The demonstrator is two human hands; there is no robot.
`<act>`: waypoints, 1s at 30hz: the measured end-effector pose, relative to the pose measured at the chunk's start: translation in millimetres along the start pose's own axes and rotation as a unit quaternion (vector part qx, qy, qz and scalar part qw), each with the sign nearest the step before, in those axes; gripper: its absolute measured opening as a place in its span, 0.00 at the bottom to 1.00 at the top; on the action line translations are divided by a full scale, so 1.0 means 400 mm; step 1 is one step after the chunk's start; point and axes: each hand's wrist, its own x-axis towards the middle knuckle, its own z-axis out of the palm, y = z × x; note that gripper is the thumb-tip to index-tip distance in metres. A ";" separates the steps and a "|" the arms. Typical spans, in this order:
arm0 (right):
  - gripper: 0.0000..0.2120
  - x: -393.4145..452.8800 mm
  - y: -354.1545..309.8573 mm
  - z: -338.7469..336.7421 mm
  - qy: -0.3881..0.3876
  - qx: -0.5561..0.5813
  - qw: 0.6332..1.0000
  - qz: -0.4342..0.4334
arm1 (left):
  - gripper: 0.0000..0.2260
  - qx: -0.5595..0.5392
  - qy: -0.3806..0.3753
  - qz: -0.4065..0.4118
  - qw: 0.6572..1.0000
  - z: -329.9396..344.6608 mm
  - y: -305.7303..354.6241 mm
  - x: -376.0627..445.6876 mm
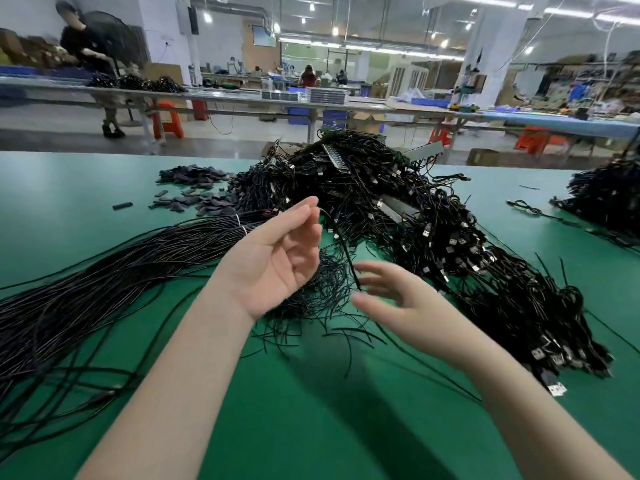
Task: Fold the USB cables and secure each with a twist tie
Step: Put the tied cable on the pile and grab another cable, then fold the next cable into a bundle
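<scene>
My left hand [277, 261] is raised palm-up over the green table [311, 420], its fingers loosely bent. A thin black twist tie [341, 244] hangs from between its index and middle fingertips and slants down to my right hand [391, 296]. My right hand is blurred, its fingers spread beside the tie's lower end and holding nothing. Below both hands lies a loose heap of black twist ties [322, 306]. A long bundle of straight black USB cables [121, 271] stretches away to the left, bound by a white band [241, 225].
A big pile of black cables with USB plugs [398, 209] fills the centre and right behind my hands. Small dark flat pieces [194, 188] lie scattered at the back left. Another cable pile [606, 195] sits far right. People work at benches beyond the table's far edge.
</scene>
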 end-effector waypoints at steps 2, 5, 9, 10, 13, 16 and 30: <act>0.13 0.038 -0.056 0.031 0.069 0.076 0.994 -0.047 | 0.07 -0.020 0.033 0.032 0.999 0.009 -0.014 0.009; 0.06 0.069 -0.111 0.060 0.106 0.111 0.986 -0.061 | 0.08 -0.033 0.071 0.084 0.993 0.005 -0.016 0.011; 0.07 0.085 -0.123 0.101 0.138 0.199 0.967 -0.077 | 0.13 0.017 0.054 0.102 0.993 -0.005 0.001 0.006; 0.06 0.087 -0.120 0.111 0.151 0.206 0.963 -0.085 | 0.15 0.044 0.054 0.090 0.994 -0.006 0.002 0.005; 0.04 0.092 -0.099 0.129 0.114 0.139 0.977 -0.112 | 0.20 0.134 0.061 0.049 0.988 -0.005 0.004 0.000; 0.03 0.088 -0.087 0.134 0.044 0.085 0.989 -0.115 | 0.25 0.174 0.051 0.026 0.983 -0.002 0.015 -0.009; 0.11 0.077 -0.046 0.091 -0.242 0.169 0.952 -0.083 | 0.17 0.184 -0.086 -0.040 0.978 0.027 0.009 -0.027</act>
